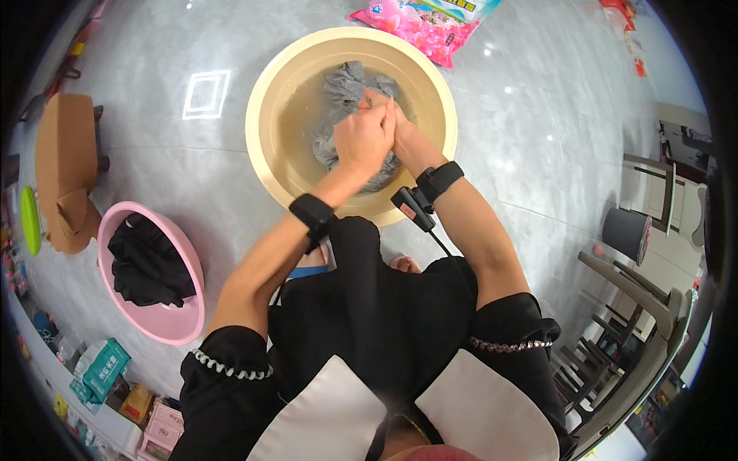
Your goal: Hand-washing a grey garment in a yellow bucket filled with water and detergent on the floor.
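A large cream plastic basin [270,173] on the floor holds cloudy water and a wet grey cloth [346,86]. Over the basin's middle, my left hand [363,138] and my right hand [398,118] press together, with fingers curled. Grey cloth lies beyond, below and beside them, and some seems to pass under the hands. Whether either hand grips cloth is hidden by the fingers. Both wrists wear black straps; a small black device [413,207] with a cable is fixed at the right wrist.
A pink basin [199,276] with black cloth [150,262] stands at the left, near a brown covered seat [66,167]. A pink printed plastic bag [424,29] lies past the cream basin. At the right are a dark bin [625,233] and dark-framed chairs [634,288].
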A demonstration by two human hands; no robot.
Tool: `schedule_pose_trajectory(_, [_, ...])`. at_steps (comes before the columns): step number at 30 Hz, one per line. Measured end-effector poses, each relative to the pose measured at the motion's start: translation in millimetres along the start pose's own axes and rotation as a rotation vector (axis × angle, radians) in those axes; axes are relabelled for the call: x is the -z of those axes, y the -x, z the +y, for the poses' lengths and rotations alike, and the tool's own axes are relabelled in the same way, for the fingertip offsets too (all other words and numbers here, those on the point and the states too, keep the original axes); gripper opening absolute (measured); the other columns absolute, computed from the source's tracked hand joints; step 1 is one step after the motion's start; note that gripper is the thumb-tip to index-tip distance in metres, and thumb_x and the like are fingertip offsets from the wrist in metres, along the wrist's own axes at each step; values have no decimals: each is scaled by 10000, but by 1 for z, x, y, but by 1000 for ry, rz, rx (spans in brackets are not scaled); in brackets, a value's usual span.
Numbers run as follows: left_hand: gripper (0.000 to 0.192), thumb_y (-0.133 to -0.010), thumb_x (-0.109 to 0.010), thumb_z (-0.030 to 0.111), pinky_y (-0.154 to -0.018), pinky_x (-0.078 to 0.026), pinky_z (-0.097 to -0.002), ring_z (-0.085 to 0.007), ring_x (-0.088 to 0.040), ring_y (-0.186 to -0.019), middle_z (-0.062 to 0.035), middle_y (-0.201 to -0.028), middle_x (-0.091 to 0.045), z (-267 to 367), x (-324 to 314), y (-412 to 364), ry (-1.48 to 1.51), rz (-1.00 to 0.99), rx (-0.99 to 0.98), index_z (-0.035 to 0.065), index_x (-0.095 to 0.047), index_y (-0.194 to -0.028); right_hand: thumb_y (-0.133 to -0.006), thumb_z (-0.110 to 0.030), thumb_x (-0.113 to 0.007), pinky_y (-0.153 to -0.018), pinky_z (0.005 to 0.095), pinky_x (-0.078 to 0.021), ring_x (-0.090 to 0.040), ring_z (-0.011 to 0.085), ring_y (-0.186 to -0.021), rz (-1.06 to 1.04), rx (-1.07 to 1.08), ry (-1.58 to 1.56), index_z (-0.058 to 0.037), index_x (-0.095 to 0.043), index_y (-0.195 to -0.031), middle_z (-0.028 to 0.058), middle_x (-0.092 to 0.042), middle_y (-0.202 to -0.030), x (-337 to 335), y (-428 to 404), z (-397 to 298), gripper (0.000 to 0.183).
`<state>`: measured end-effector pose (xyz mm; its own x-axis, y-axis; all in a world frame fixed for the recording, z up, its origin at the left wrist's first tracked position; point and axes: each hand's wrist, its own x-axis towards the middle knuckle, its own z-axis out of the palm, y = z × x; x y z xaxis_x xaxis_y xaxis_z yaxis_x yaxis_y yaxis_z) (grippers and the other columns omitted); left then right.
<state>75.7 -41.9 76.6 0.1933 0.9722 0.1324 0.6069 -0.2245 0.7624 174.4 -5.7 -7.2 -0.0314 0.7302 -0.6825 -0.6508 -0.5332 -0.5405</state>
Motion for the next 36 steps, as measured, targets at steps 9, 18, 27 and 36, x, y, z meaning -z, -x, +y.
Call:
schedule_pose_trajectory(9, [356, -855, -436, 316, -513, -414, -443, -381, -531, -576, -180, -613, -549, -35, 0, -16, -19, 115, 145, 62, -591, -659, -844, -221, -466, -643, 343, -451, -535, 179, -749, 234, 41, 79, -42, -519, -916, 82, -549, -828, -62, 35, -5, 200])
schedule_pose_trajectory(18, [362, -856, -417, 329, -513, -448, -448, -362, -561, -535, -166, -587, -567, -49, -8, -35, -173, 130, 103, 104, -603, -641, -852, -236, -454, -723, 377, -451, -552, 222, -864, 248, -63, 247, -76, -508, -997, 96, -565, -941, -52, 30, 1, 223])
schedule_pose_trajectory(27, [365, -854, -433, 328, -491, -448, -433, -349, -560, -510, -139, -584, -575, -5, -16, -8, -97, 153, -99, 76, -585, -640, -849, -204, -428, -577, 366, -439, -503, 211, -616, -486, -74, -266, -95, -508, -716, 69, -509, -658, 24, -10, -12, 189])
schedule_pose_trajectory(36, [537, -821, -422, 478, -773, -436, -434, -370, -538, -937, -260, -948, -569, -106, -17, -66, -130, -398, 499, -15, -605, -929, -844, -287, -473, -749, 399, -435, -548, 285, -939, 302, 18, 397, 112, -468, -1074, 199, -533, -1064, -12, -3, -16, 460])
